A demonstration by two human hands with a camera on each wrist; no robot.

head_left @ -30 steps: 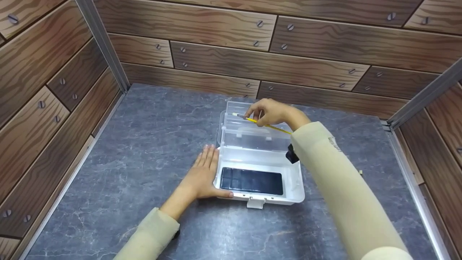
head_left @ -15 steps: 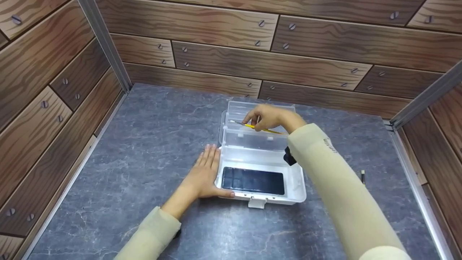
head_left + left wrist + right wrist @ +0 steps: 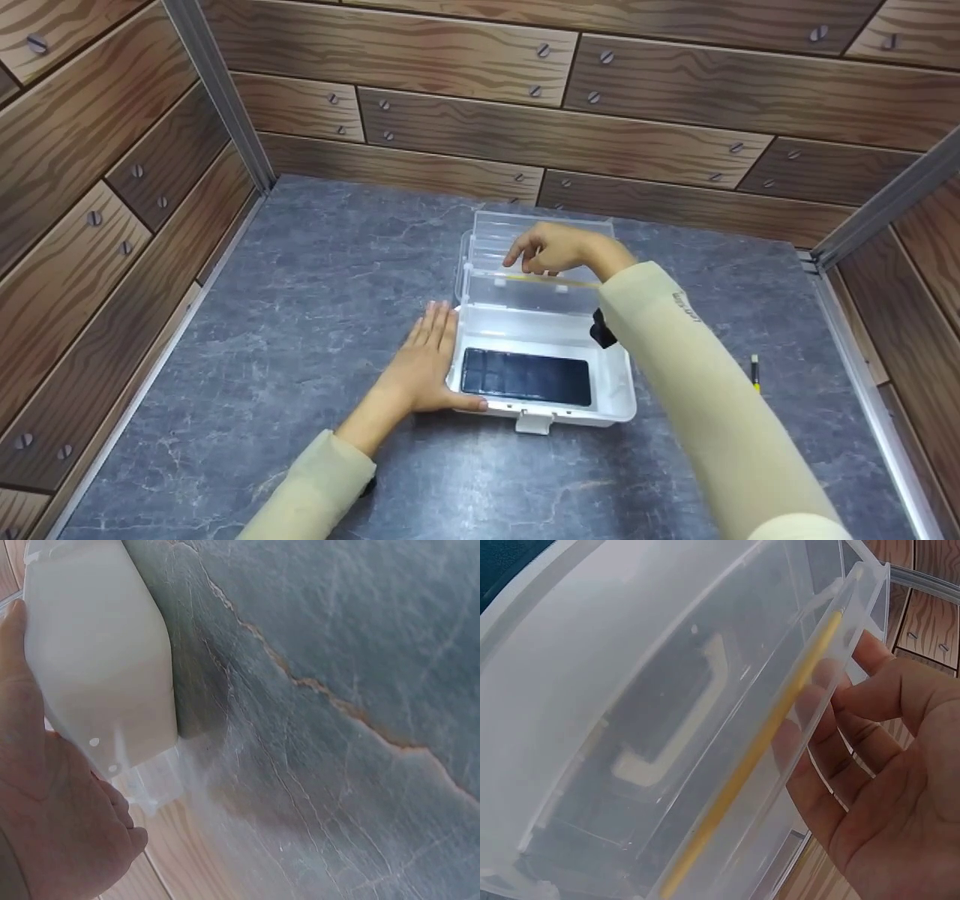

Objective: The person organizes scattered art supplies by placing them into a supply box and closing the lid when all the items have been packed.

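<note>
A white plastic box (image 3: 619,411) stands with its clear compartmented lid (image 3: 491,298) raised at the back. My left hand (image 3: 420,371) rests against the box's left side with straight fingers, its thumb on the front rim. Over the lid is my right hand (image 3: 559,247), fingers loosely bent. The right wrist view shows a yellow-handled paintbrush (image 3: 754,754) lying in a narrow slot of the lid. Fingertips of that hand show through the slot's clear wall, holding nothing. Inside the box lies a black smartphone (image 3: 525,376).
On the right of the grey marbled table (image 3: 337,247), a second slim tool (image 3: 754,369) with black and yellow parts lies partly behind the right sleeve. A white latch (image 3: 533,422) hangs at the box's front. Wood-patterned walls (image 3: 465,112) enclose the table.
My right hand has lowered the paintbrush into the lid's slot and let go of it. The slim tool has come into view beside the sleeve. My left hand stays at the box.
</note>
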